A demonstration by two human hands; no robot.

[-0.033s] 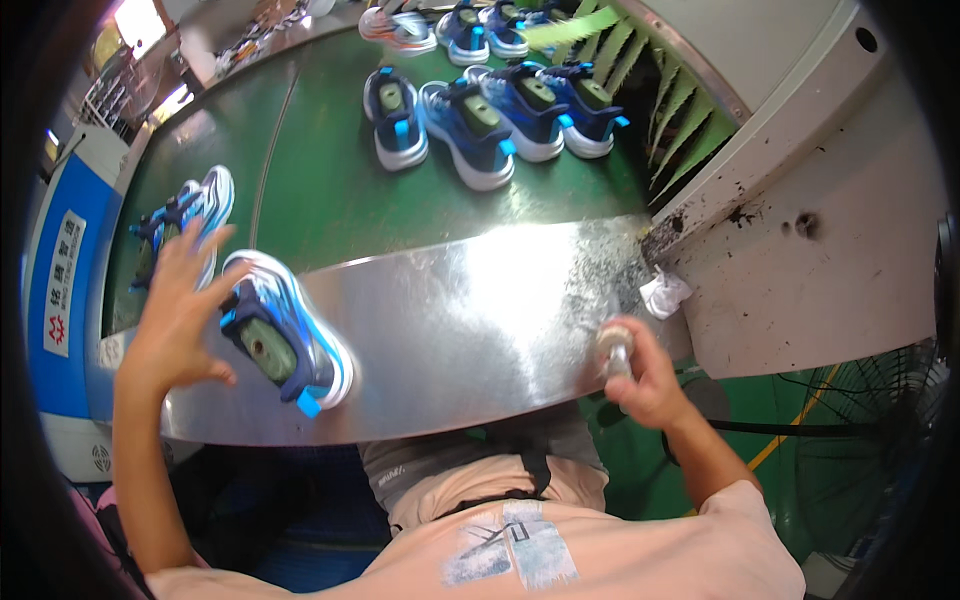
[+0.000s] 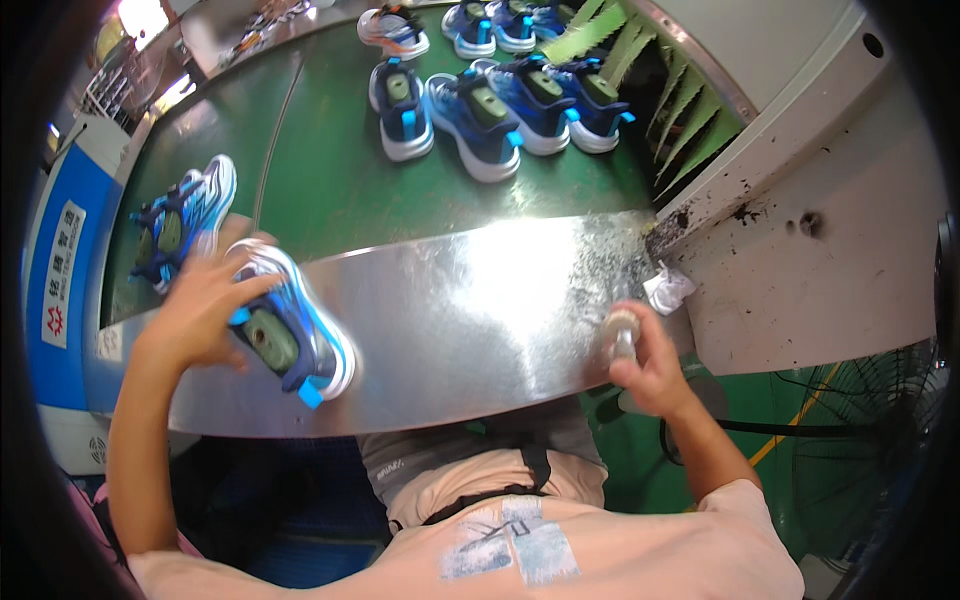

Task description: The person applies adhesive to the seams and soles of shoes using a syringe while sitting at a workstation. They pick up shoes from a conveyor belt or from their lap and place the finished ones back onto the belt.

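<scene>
My left hand (image 2: 205,305) is at a blue-and-white sneaker (image 2: 325,345) lying on the metal ledge. Its fingers are spread, some reaching over the laces, and the thumb is beside the shoe's near side; motion blurs the fingertips. A dark green shoe last (image 2: 272,340) fills the sneaker's opening, and a bright blue tab sticks out at the heel. Over the ledge's right end, my right hand (image 2: 655,365) is closed round a small tool with a round beige end (image 2: 622,325). Most of that tool's handle is hidden in the fingers.
Behind the ledge (image 2: 430,310) runs a green belt (image 2: 330,190) carrying several blue sneakers (image 2: 475,130) and an orange-and-white one (image 2: 393,32). Another pair (image 2: 180,225) sits at left. Green strip curtains (image 2: 690,125) hang by the machine at right, near a crumpled white piece (image 2: 668,290). A fan (image 2: 870,430) stands lower right.
My left hand has come down and rightward onto the sneaker, its fingers now over the laces. My right hand has stayed nearly still with its tool. The ledge sneaker has barely moved.
</scene>
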